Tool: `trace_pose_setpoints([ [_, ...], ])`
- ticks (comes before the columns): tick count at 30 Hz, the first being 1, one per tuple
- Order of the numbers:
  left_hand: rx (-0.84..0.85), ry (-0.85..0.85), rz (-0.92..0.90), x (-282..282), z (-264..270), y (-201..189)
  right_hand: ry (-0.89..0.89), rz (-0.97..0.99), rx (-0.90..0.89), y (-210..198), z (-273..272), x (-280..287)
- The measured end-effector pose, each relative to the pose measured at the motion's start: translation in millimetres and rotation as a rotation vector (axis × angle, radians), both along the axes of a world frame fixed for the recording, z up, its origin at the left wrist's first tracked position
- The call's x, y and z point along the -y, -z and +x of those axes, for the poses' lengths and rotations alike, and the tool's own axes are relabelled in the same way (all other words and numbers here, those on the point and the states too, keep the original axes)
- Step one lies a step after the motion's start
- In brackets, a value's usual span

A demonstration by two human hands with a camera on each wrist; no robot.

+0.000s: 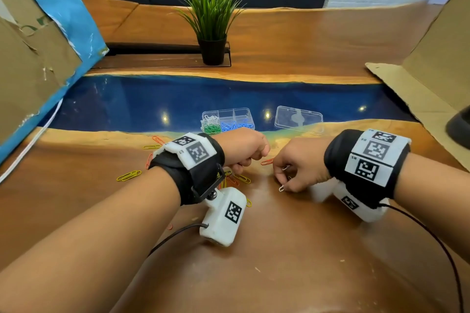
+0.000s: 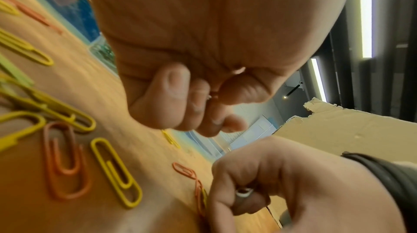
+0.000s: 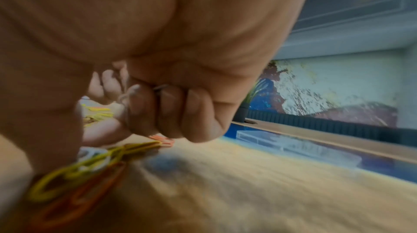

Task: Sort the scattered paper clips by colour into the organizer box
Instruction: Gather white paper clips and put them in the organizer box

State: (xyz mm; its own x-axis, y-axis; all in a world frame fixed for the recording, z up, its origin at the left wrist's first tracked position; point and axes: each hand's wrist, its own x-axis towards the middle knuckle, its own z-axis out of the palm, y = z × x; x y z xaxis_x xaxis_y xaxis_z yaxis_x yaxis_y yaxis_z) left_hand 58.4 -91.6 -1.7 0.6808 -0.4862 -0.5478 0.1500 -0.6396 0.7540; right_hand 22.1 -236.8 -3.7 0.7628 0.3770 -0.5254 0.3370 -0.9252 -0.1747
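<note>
The clear organizer box (image 1: 237,110) stands on the blue resin strip, with white, green and blue clips in separate compartments. Yellow paper clips (image 1: 128,175) and orange paper clips (image 1: 157,139) lie scattered on the wood around my left wrist. My left hand (image 1: 244,152) is curled into a fist just in front of the box; in the left wrist view a bit of thin wire (image 2: 210,96) shows between its fingers. My right hand (image 1: 287,173) grips white paper clips (image 3: 161,87). Its fingertips reach down to another white clip (image 1: 281,188) on the table.
The box's clear lid (image 1: 298,119) lies to the right of it. A potted plant (image 1: 212,51) stands at the back. Cardboard sheets rise at the left (image 1: 33,58) and right (image 1: 432,63). A dark object (image 1: 459,127) sits at the right edge.
</note>
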Motion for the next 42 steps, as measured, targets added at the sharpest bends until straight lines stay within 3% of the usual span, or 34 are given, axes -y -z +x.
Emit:
trace_pose_setpoints([
  [7, 0.175, 0.073, 0.083, -15, 2, 6, 0.264, 0.386, 0.041, -5, 7, 13],
  [13, 0.244, 0.078, 0.117, -21, 5, 11, 0.500, 0.865, -0.101, -7, 12, 12],
  [17, 0.170, 0.078, -0.005, -22, 4, 10, 0.555, 1.079, -0.156, -8, 16, 6],
  [20, -0.044, -0.047, -0.186, -23, 6, 7, 0.574, 1.088, -0.136, -8, 18, 2],
  [22, -0.081, -0.071, -0.226, -26, 7, 7, 0.584, 1.083, -0.127, -8, 20, -1],
  [31, 0.118, -0.052, -0.295, -37, 11, 22, 0.594, 1.091, -0.122, -4, 24, -5],
  [42, 0.288, -0.120, -0.170, -35, 13, 30, 0.672, 1.018, 0.011, 5, 33, -19],
])
